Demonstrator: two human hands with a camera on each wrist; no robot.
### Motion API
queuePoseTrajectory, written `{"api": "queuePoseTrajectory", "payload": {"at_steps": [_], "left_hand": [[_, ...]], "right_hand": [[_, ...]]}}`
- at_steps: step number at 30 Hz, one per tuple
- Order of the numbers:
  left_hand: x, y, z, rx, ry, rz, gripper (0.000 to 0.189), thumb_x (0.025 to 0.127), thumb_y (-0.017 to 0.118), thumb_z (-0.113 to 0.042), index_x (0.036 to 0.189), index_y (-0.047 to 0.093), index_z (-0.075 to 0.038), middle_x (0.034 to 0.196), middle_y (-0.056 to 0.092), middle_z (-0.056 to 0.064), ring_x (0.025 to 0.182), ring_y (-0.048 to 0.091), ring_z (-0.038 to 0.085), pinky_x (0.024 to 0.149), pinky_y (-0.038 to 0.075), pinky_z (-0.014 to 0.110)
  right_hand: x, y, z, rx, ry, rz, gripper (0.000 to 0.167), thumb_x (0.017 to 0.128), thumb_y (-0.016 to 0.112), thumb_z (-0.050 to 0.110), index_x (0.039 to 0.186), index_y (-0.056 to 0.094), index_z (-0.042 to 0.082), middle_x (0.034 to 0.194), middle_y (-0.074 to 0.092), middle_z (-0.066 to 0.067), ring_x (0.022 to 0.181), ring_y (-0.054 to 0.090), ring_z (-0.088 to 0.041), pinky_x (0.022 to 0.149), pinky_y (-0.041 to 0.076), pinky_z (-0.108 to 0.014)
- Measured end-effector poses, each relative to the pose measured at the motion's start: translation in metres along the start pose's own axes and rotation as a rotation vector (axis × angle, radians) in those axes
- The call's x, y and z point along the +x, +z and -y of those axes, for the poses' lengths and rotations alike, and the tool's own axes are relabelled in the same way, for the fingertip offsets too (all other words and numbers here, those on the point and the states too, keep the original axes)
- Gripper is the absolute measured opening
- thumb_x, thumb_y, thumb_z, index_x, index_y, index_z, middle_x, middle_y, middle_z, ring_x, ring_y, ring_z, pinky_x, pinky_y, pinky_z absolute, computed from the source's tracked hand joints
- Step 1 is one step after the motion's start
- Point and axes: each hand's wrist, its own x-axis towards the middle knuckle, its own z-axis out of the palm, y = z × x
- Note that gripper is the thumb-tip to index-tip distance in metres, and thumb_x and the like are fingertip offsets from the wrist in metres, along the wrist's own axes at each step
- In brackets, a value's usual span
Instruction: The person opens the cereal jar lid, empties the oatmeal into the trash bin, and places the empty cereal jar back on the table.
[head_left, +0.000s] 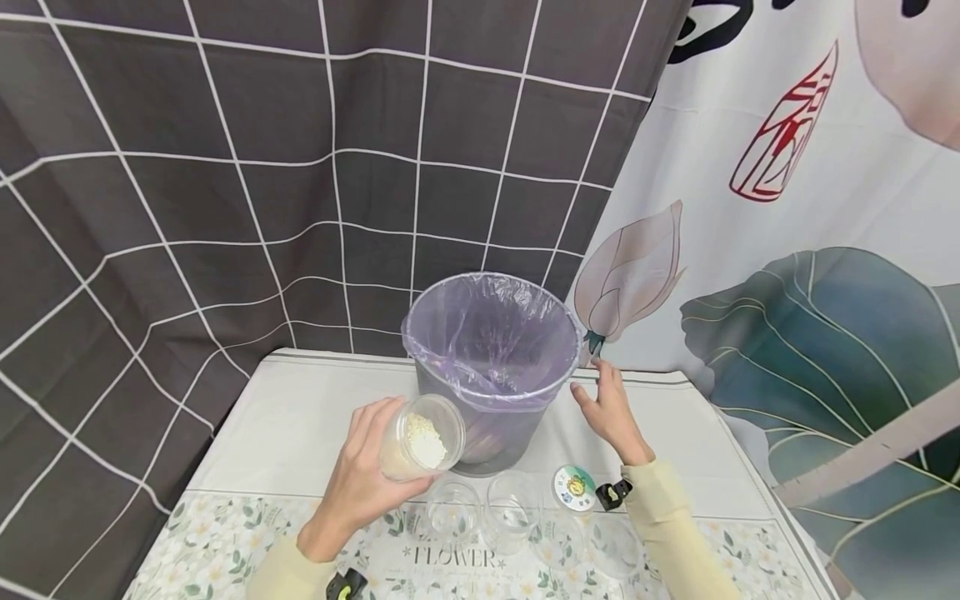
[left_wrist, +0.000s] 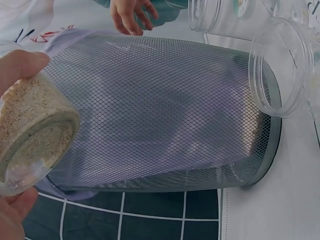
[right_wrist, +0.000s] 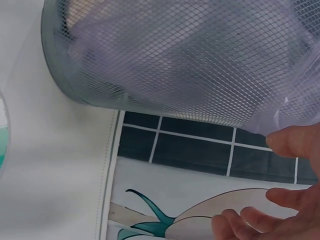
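My left hand (head_left: 360, 475) grips a clear plastic jar (left_wrist: 37, 125) of pale, flaky grain, with its open mouth tilted toward me in the head view. The jar is in front of a wire-mesh waste bin (left_wrist: 165, 110), just left of its middle. A thin purple bag (head_left: 491, 379) lines the bin and folds over the rim. To the right of the bin is my right hand (head_left: 613, 412), holding nothing. Its thumb is close to the bag's overhang, and the other fingers are loosely bent, as the right wrist view shows.
Several clear plastic jars (head_left: 512, 508) stand on the table in front of the bin. Beside them lies a round white-and-green lid or disc (head_left: 574, 488). A dark checked curtain (head_left: 375, 192) hangs behind, with a printed white cloth (head_left: 645, 250) at the right.
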Motion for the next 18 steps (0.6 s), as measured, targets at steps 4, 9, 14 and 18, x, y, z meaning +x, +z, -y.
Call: {"api": "queuePoseTrajectory", "payload": {"at_steps": [4,9,14,18], "left_hand": [[0.005,0.001,0.0,0.003,0.036,-0.028,0.095,0.043,0.084,-0.031,0.128,0.049,-0.003,0.118,0.053,0.009,0.103,0.047,0.022,0.084,0.049,0.042],[0.011,0.001,-0.002,0.0,0.054,-0.041,0.095,0.043,0.084,-0.031,0.128,0.05,-0.004,0.118,0.054,0.008,0.104,0.048,0.022,0.085,0.049,0.039],[0.013,0.001,-0.003,0.005,0.058,-0.043,0.094,0.043,0.084,-0.031,0.126,0.05,-0.003,0.116,0.054,0.008,0.103,0.048,0.022,0.087,0.047,0.035],[0.014,0.001,-0.003,0.007,0.062,-0.044,0.094,0.043,0.084,-0.031,0.126,0.051,-0.003,0.116,0.054,0.009,0.103,0.048,0.022,0.087,0.047,0.034]], "right_hand": [[0.002,-0.003,0.003,0.011,-0.015,-0.018,0.056,0.09,0.053,0.017,0.136,0.029,-0.005,0.132,0.031,-0.031,0.113,0.042,-0.045,0.092,0.04,-0.054],[0.003,-0.005,0.007,0.054,-0.023,-0.033,0.049,0.092,0.049,0.015,0.135,0.033,-0.004,0.13,0.034,-0.028,0.112,0.043,-0.041,0.088,0.045,-0.049],[0.005,-0.007,0.012,0.086,-0.055,-0.055,0.043,0.094,0.045,0.015,0.133,0.036,-0.002,0.127,0.037,-0.028,0.111,0.045,-0.04,0.084,0.048,-0.049],[0.006,-0.009,0.014,0.085,-0.085,-0.078,0.04,0.095,0.043,0.015,0.131,0.038,-0.003,0.126,0.039,-0.027,0.109,0.048,-0.04,0.082,0.049,-0.05]]}}
